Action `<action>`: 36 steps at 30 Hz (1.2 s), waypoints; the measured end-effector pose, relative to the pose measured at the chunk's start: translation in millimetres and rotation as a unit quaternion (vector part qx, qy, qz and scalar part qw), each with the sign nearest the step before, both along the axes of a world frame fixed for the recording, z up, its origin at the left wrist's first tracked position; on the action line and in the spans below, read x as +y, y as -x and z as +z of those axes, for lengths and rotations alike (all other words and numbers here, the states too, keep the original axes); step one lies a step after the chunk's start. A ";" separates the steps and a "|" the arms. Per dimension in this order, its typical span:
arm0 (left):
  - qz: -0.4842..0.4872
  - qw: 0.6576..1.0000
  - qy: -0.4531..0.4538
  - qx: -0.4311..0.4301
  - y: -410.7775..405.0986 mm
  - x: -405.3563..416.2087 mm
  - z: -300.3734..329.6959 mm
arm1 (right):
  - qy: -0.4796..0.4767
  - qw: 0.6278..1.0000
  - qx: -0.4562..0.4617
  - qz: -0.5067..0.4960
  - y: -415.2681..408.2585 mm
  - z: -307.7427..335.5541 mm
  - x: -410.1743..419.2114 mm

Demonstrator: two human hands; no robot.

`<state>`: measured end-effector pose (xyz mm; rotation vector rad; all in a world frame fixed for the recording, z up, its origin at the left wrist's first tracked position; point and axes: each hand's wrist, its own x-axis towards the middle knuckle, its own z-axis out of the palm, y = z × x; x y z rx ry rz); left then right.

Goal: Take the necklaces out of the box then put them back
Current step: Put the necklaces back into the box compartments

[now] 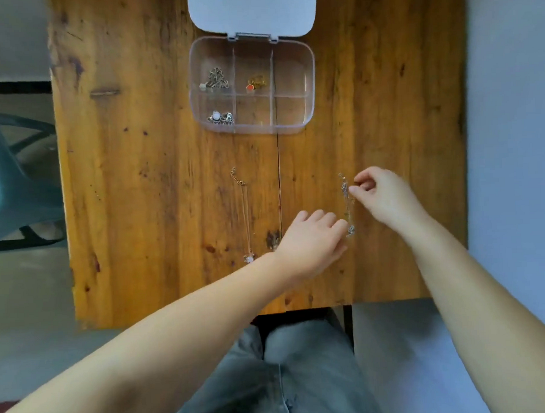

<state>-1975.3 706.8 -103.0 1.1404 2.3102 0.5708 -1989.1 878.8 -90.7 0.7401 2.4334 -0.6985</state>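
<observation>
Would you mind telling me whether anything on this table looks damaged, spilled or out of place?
Nothing stands out. The clear plastic compartment box sits open and square on the wooden table, two thin chain necklaces lie out straight, and both hands tend the right one.

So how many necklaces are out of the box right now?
2: a thin chain stretched on the table left of the left hand, a silver one between both hands, at the right hand.

The clear six-compartment box point(302, 47) sits open before me, lid point(252, 12) flung back. Three coiled necklaces remain inside: two silver ones in its left compartments, a gold one with a red stone in its middle. A thin gold necklace point(245, 213) lies straight on the wood; a silver chain point(347, 203) stretches beside it to the right.
</observation>
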 end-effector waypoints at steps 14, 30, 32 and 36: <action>-0.045 0.996 0.010 0.070 -1.1 27.4 -27.0 | 0.047 0.997 0.053 -0.037 -9.1 -6.6 -4.0; 0.471 0.765 -0.382 -0.215 123.9 -48.2 55.8 | 0.594 0.740 0.232 -0.213 105.9 105.6 -61.6; 0.489 0.750 -0.381 -0.232 143.0 -59.3 52.1 | 0.590 0.740 0.239 -0.216 121.5 102.0 -77.8; 0.495 0.790 -0.270 -0.240 164.3 -69.2 31.9 | 0.493 0.817 0.219 -0.204 139.2 77.7 -98.7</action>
